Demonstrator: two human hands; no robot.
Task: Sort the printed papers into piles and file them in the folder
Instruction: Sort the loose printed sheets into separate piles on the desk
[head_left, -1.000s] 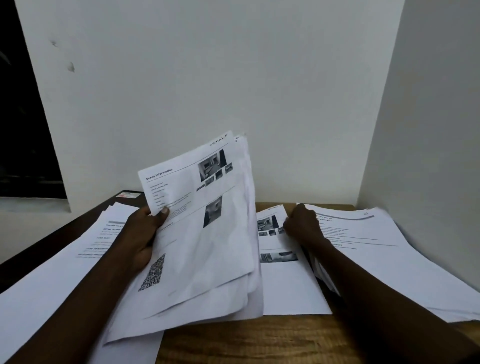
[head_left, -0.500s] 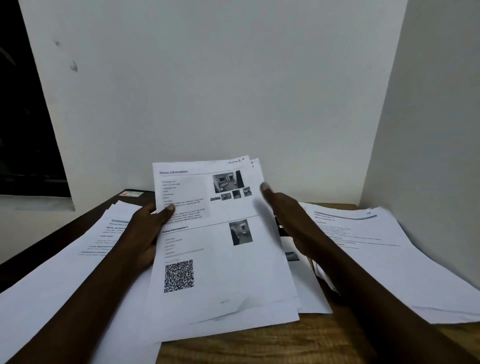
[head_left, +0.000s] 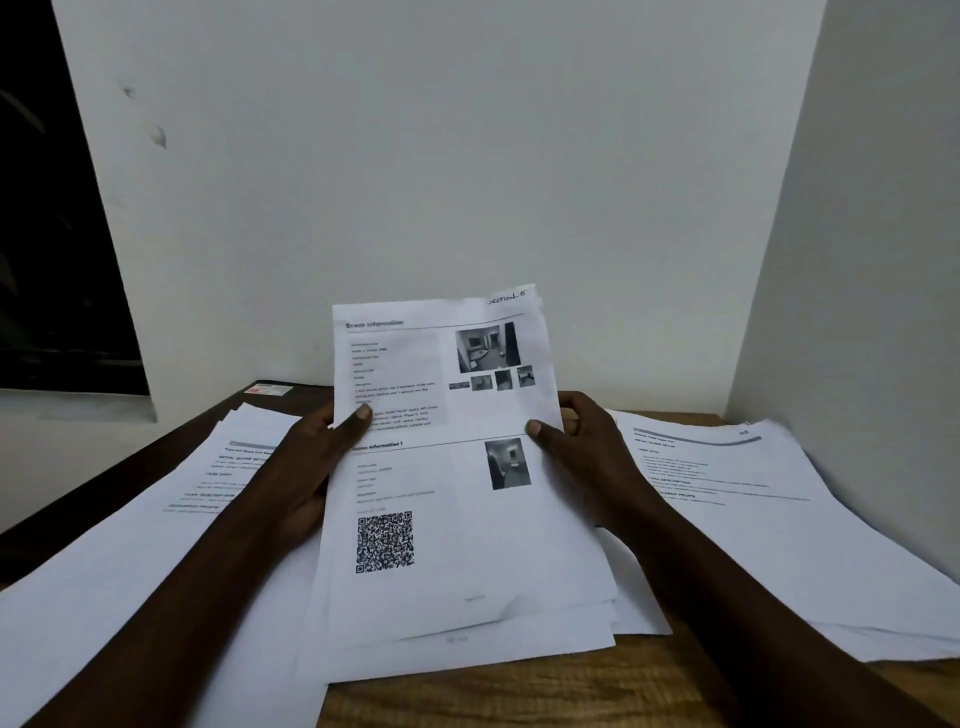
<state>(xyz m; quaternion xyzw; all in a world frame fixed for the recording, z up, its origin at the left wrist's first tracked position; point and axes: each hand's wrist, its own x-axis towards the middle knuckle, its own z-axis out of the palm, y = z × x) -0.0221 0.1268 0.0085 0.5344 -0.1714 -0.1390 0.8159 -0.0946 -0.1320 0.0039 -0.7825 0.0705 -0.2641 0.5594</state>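
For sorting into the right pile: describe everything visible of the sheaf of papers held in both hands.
The sheaf of papers is several white printed sheets, tilted up towards the camera, lower edges unevenly fanned. The top sheet shows handwritten "Section 5" at top right, a heading, grey text, small greyscale photos, a QR code lower left and a crease near the bottom. The left hand and right hand pinch its side edges, thumbs in front, above the wooden table.

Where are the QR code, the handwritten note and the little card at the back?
QR code (head_left: 385, 542), head view: its middle.
Handwritten note (head_left: 506, 298), head view: middle of the writing.
Card (head_left: 270, 389), head view: its middle.
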